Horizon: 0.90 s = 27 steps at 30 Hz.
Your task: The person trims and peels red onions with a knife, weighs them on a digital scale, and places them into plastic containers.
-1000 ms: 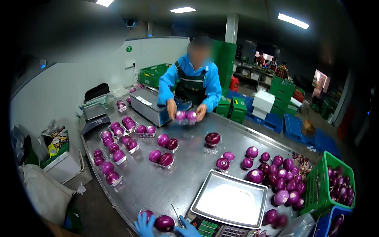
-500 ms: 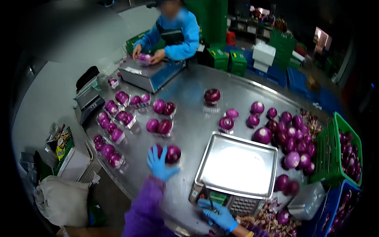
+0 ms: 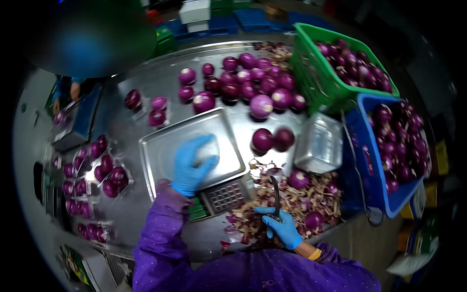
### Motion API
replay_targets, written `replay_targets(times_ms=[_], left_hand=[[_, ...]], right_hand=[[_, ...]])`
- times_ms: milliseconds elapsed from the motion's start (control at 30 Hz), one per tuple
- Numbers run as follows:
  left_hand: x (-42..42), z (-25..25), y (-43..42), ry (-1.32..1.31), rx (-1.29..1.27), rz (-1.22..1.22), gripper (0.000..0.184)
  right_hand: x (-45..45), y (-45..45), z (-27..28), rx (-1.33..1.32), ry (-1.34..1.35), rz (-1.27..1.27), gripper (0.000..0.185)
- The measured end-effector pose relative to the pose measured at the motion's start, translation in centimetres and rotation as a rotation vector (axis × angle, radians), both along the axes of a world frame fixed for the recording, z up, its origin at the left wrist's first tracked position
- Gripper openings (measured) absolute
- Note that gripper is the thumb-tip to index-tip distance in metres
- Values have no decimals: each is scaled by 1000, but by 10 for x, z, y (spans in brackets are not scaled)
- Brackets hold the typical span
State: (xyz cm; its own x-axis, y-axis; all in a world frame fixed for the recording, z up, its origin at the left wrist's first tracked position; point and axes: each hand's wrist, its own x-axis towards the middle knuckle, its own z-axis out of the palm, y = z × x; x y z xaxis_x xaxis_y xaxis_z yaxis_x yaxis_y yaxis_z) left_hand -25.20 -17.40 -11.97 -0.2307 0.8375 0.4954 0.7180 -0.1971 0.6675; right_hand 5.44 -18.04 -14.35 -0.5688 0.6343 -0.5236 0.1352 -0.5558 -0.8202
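A metal table (image 3: pixel 124 214) is set out in a dim room, and a scale (image 3: pixel 228 197) is placed near its edge. Above the scale's pan (image 3: pixel 158 151) the left hand (image 3: pixel 192 165) is held with thumb and fingers parted; nothing is seen gripped in it, and whether the pan is touched cannot be told. To the right of the scale, a knife (image 3: pixel 276 192) is clamped in the curled fingers of the right hand (image 3: pixel 281 226), its blade pointed toward the far side.

The knife is judged light and stiff, best held by its handle. Loose onions (image 3: pixel 261 106) are heaped beyond the scale; they would probably be found firm, heavy for their bulk and slippery, so they are best taken around the widest part. The pan looks rigid and smooth, best lifted by its rim. A stack of plastic trays (image 3: pixel 318 143), right of the scale, looks thin and easily dented, and is best handled lightly by the sides.

Dry peelings (image 3: pixel 304 204) are strewn to the scale's right, and farther right onions are held in a green crate (image 3: pixel 316 73) and a blue crate (image 3: pixel 374 170). To the scale's left, packed onions (image 3: pixel 114 180) are grouped; farther off on that side, a co-worker's hand (image 3: pixel 75 91) is seen. White boxes (image 3: pixel 194 12) are stacked well beyond the scale.
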Motion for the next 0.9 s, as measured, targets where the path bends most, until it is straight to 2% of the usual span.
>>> replay_targets(times_ms=[67, 133, 200, 233, 267, 333, 367, 467, 500, 567, 633, 767, 900], left_hand=[[62, -17, 44, 54, -116, -267, 53], [112, -39, 83, 140, -62, -397, 53], [150, -44, 117, 173, -110, -439, 56], [165, -43, 134, 192, 19, -427, 61], [175, -41, 148, 199, 45, -409, 63], [192, -13, 166, 188, 17, -500, 64], [202, -14, 169, 289, -36, -549, 64], [230, -37, 173, 661, -194, -711, 41], [236, -57, 180, 772, -226, -643, 24], [241, -66, 182, 723, -138, -595, 19], [244, -58, 178, 621, -48, -528, 18], [251, -45, 171, 615, -116, -415, 26], [239, -37, 163, 590, -76, -516, 17]], right_hand=[[25, 2, -3, 4, -8, -72, 27], [44, 5, -8, -7, 6, -146, 26], [66, 9, -8, 77, 7, -143, 24], [78, 11, -4, 85, 2, -153, 24], [89, 14, -2, 91, -2, -160, 23], [112, 20, -4, 150, -44, -159, 23], [122, 23, -5, 177, -65, -154, 23], [143, 35, -2, 146, -34, -159, 22], [147, 39, -2, 162, -27, -155, 23], [153, 47, 2, 162, -14, -135, 23], [155, 55, -1, 203, 19, -110, 22], [151, 62, -1, 157, 49, -94, 22], [147, 66, 4, 172, 72, -43, 23]])
